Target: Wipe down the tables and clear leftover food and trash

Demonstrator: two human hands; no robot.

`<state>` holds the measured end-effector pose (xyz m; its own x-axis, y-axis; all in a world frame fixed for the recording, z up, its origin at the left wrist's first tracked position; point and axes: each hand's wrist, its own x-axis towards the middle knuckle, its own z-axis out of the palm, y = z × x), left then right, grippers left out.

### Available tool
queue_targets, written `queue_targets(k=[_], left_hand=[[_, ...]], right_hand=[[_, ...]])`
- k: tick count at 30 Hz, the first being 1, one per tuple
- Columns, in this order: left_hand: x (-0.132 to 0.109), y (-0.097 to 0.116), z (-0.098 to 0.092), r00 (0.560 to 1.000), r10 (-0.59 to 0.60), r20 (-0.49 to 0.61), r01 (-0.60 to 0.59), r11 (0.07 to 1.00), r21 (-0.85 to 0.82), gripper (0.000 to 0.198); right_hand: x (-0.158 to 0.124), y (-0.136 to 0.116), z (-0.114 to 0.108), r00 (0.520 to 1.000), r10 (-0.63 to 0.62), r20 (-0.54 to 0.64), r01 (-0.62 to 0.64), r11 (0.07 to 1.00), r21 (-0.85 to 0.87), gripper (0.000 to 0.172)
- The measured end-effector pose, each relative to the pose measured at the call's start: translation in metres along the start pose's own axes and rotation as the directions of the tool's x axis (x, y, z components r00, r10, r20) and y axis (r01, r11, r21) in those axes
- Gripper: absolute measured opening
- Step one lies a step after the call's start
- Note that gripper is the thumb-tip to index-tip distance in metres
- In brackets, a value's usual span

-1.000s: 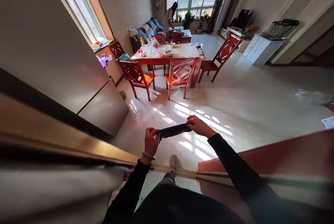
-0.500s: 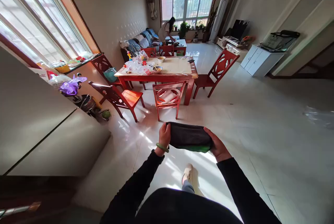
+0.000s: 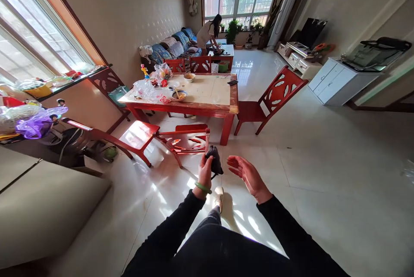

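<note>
My left hand [image 3: 205, 171] is closed around a bunched dark cloth [image 3: 214, 159], which it holds upright in front of me. A green bangle sits on that wrist. My right hand [image 3: 246, 173] hovers just right of the cloth, palm turned inward with fingers spread and nothing in it. Both arms wear black sleeves. Below my hands, one foot in a pale shoe [image 3: 219, 195] shows on the glossy tiled floor. A red wooden chair [image 3: 186, 138] stands just beyond my hands.
A red dining table [image 3: 207, 98] with bowls, bags and a phone stands ahead, chairs around it. A person [image 3: 209, 33] bends over a low table at the far window. A white cabinet [image 3: 338, 82] stands right; a cluttered ledge [image 3: 39, 91] and grey counter lie left.
I have walked forward toward the table. My right hand let go of the cloth and opened; the cloth, earlier stretched between both hands, is now bunched in my left hand alone.
</note>
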<state>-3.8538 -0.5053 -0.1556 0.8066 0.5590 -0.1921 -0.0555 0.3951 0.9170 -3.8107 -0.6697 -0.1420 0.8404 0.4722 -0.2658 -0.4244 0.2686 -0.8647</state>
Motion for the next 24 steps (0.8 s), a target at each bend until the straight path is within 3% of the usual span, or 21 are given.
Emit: queue_targets(k=[2,3,5,6,8,11,13,16,19,20,22,24], left_hand=[[0.037,-0.005,0.042,0.984,0.024,0.179,-0.052,0.987,0.155,0.033],[0.053,-0.007,0.066,0.951,0.009,0.308,-0.089,0.965,0.246,0.034],[0.083,-0.01,0.114,0.862,-0.079,0.5,-0.122,0.926,0.356,0.035],[0.097,-0.012,0.139,0.833,-0.139,0.535,-0.086,0.924,0.373,0.035],[0.126,-0.019,0.189,0.808,-0.277,0.52,0.074,0.923,0.378,0.036],[0.168,-0.044,0.262,0.768,-0.515,0.381,0.356,0.837,0.415,0.052],[0.197,-0.066,0.305,0.792,-0.539,0.288,0.402,0.814,0.42,0.056],[0.244,-0.094,0.354,0.879,-0.416,0.235,0.291,0.856,0.427,0.058],[0.293,-0.105,0.382,0.946,-0.116,0.303,-0.053,0.866,0.497,0.057],[0.309,-0.105,0.387,0.939,0.008,0.343,-0.194,0.837,0.511,0.053],[0.338,-0.102,0.393,0.886,0.216,0.411,-0.419,0.752,0.508,0.039],[0.362,-0.098,0.396,0.836,0.348,0.425,-0.538,0.672,0.509,0.05]], right_hand=[[0.046,-0.013,-0.037,0.98,0.183,-0.074,-0.165,0.964,0.208,0.041],[0.066,-0.02,-0.054,0.963,0.263,-0.052,-0.237,0.926,0.294,0.043],[0.1,-0.037,-0.084,0.952,0.305,0.01,-0.281,0.866,0.412,0.048],[0.115,-0.047,-0.098,0.96,0.278,0.016,-0.256,0.855,0.451,0.048],[0.142,-0.066,-0.121,0.975,0.221,-0.026,-0.18,0.854,0.488,0.046],[0.191,-0.088,-0.149,0.965,0.183,-0.187,-0.075,0.878,0.473,0.037],[0.232,-0.1,-0.166,0.937,0.142,-0.318,0.014,0.898,0.441,0.034],[0.298,-0.119,-0.195,0.904,0.029,-0.427,0.141,0.921,0.362,0.035],[0.359,-0.146,-0.226,0.918,-0.037,-0.394,0.175,0.93,0.322,0.032],[0.378,-0.157,-0.235,0.928,-0.035,-0.371,0.162,0.934,0.318,0.032],[0.413,-0.181,-0.246,0.953,-0.012,-0.301,0.105,0.95,0.295,0.034],[0.445,-0.204,-0.246,0.986,0.054,-0.16,-0.012,0.968,0.251,0.042]])
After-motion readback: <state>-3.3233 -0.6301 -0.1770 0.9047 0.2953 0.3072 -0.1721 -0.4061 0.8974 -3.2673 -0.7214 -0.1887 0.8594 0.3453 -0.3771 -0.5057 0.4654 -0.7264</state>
